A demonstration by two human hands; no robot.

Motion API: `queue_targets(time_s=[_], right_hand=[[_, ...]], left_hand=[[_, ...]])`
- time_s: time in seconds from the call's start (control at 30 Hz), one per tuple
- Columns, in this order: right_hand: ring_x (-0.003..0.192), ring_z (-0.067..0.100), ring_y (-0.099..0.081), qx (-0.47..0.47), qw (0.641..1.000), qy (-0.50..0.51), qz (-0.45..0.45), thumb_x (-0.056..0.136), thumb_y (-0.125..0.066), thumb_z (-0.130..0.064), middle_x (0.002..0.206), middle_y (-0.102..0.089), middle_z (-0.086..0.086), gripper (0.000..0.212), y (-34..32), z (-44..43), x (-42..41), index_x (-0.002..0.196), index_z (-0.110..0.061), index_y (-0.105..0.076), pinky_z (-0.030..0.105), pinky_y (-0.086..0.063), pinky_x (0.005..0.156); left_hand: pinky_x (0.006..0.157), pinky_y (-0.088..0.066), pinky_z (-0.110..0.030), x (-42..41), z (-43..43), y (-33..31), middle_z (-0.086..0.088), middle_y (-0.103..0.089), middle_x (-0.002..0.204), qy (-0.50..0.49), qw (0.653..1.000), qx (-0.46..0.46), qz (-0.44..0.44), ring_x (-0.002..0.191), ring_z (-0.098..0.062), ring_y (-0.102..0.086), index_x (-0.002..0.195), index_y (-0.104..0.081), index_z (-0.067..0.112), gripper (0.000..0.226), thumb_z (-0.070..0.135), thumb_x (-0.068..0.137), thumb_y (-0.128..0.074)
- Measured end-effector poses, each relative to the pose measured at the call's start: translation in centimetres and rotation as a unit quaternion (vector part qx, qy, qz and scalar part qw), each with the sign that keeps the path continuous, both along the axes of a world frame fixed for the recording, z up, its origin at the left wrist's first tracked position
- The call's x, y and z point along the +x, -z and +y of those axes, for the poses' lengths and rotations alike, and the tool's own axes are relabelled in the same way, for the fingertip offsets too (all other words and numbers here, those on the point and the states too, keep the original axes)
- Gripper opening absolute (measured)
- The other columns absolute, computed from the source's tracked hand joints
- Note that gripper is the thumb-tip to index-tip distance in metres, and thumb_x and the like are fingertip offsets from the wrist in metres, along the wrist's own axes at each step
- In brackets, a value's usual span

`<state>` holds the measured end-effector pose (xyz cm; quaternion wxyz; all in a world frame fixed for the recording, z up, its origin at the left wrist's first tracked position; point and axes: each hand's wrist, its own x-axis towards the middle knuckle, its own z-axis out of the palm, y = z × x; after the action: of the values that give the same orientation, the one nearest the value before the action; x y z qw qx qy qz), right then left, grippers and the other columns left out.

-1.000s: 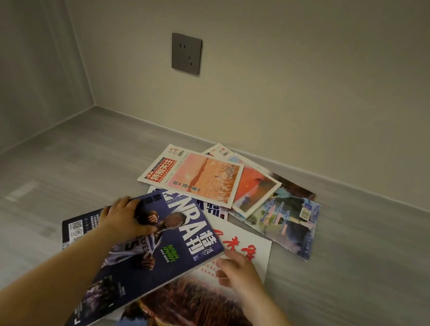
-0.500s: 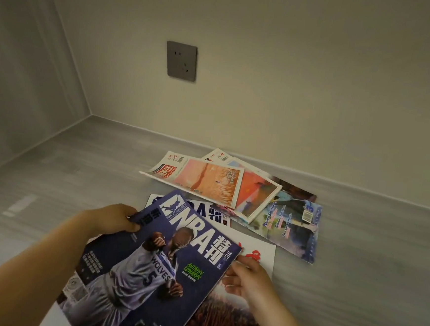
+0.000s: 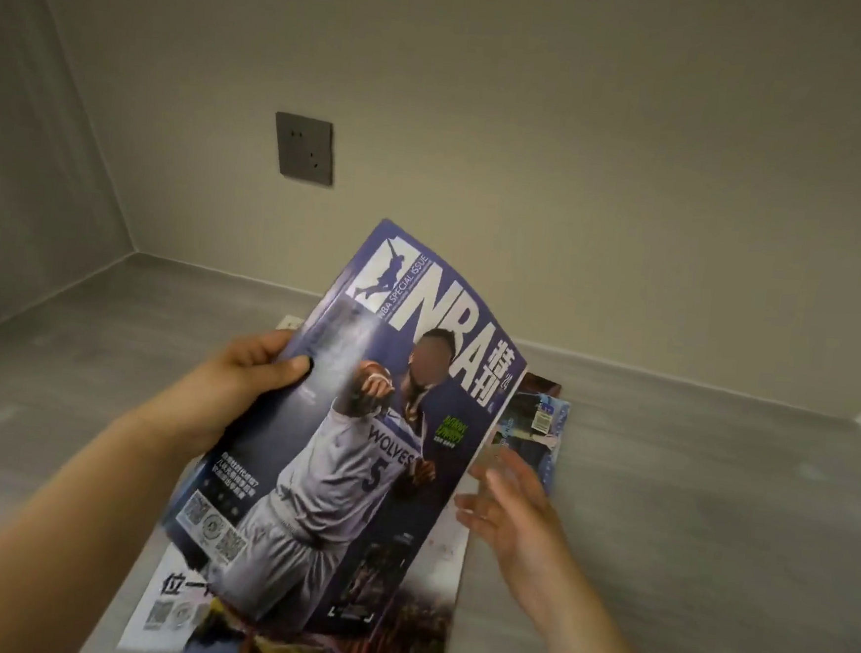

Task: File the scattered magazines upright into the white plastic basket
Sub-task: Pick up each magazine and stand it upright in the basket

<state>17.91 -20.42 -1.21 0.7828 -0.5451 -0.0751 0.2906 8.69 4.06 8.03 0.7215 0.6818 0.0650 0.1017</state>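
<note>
Left hand (image 3: 238, 388) grasps the NBA magazine (image 3: 356, 454) at its left edge, thumb on the cover and fingers behind, holding it lifted and tilted toward the camera, clear of the floor (image 3: 685, 526). Right hand (image 3: 512, 508), blurred, is released with fingers spread, just beside the magazine's right edge and touching nothing that can be made out. Beneath lies a magazine with a brown cover (image 3: 409, 634), flat on the floor; beyond the right hand a blue magazine (image 3: 548, 438) shows in part. A wall socket (image 3: 303, 148) sits on the far wall. The basket is not in view. Step in hand, as judged: carrying off the first magazine. The next move calls for finding the basket and turning the magazine upright on one edge.
</note>
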Motion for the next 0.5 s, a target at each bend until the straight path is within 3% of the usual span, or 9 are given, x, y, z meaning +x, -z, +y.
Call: queue_targets(time_s=[0.07, 0.13, 0.2, 0.3, 0.4, 0.5], right_hand=[[0.068, 0.013, -0.065, 0.014, 0.999, 0.038, -0.013, 0.064, -0.058, -0.028, 0.089, -0.068, 0.001, 0.045, -0.7, -2.5, 0.8, 0.108, -0.023, -0.054, 0.027, -0.049, 0.061], [0.070, 0.010, -0.066, 0.037, 0.998, 0.048, -0.016, 0.065, -0.054, -0.027, 0.083, -0.072, -0.005, 0.031, -1.4, -5.1, 1.3, 0.094, -0.022, -0.062, 0.028, -0.047, 0.065], [0.069, 0.008, -0.068, 0.084, 0.995, 0.063, 0.001, 0.065, -0.054, -0.025, 0.076, -0.074, -0.007, 0.023, -2.3, -7.7, 1.5, 0.083, -0.021, -0.067, 0.026, -0.053, 0.062], [0.076, 0.012, -0.070, 0.114, 0.986, 0.121, -0.022, 0.075, -0.053, -0.013, 0.081, -0.075, -0.002, 0.020, -3.8, -12.3, 1.8, 0.089, -0.015, -0.068, 0.024, -0.057, 0.062], [0.065, 0.012, -0.070, 0.066, 0.970, 0.222, -0.073, 0.082, -0.047, 0.003, 0.070, -0.075, -0.004, 0.029, -5.4, -17.9, 2.0, 0.078, -0.012, -0.071, 0.022, -0.055, 0.054], [0.061, 0.008, -0.068, -0.038, 0.939, 0.307, -0.147, 0.080, -0.056, 0.000, 0.064, -0.073, -0.011, 0.026, -6.8, -23.4, 1.5, 0.073, -0.020, -0.070, 0.021, -0.054, 0.052]], left_hand=[[0.054, -0.054, -0.014, 1.4, -3.1, -1.1, 0.006, -0.075, 0.067, 0.033, 0.998, -0.033, -0.042, 0.058, -0.006, -0.069, 0.076, -0.075, 0.023, 0.024, 0.016, 0.066, -0.055], [0.055, -0.054, -0.013, 3.0, -6.3, -1.9, 0.009, -0.075, 0.067, 0.066, 0.994, -0.045, -0.072, 0.060, -0.003, -0.069, 0.075, -0.075, 0.026, 0.030, 0.014, 0.067, -0.049], [0.058, -0.055, -0.013, 4.9, -9.6, -2.8, 0.009, -0.075, 0.070, 0.101, 0.990, -0.050, -0.080, 0.062, -0.003, -0.069, 0.078, -0.075, 0.026, 0.031, 0.013, 0.068, -0.048], [0.058, -0.055, -0.015, 7.9, -14.2, -3.1, 0.007, -0.076, 0.071, 0.113, 0.990, -0.047, -0.073, 0.062, -0.005, -0.069, 0.082, -0.073, 0.021, 0.029, 0.008, 0.076, -0.048], [0.058, -0.055, -0.015, 10.5, -19.2, -2.6, 0.008, -0.075, 0.067, 0.117, 0.991, -0.028, -0.060, 0.059, -0.005, -0.068, 0.086, -0.066, 0.016, 0.028, 0.001, 0.087, -0.042], [0.059, -0.056, -0.015, 12.7, -24.2, -1.8, 0.011, -0.075, 0.068, 0.138, 0.989, -0.018, -0.058, 0.062, -0.003, -0.068, 0.088, -0.063, 0.019, 0.029, 0.002, 0.090, -0.040]])
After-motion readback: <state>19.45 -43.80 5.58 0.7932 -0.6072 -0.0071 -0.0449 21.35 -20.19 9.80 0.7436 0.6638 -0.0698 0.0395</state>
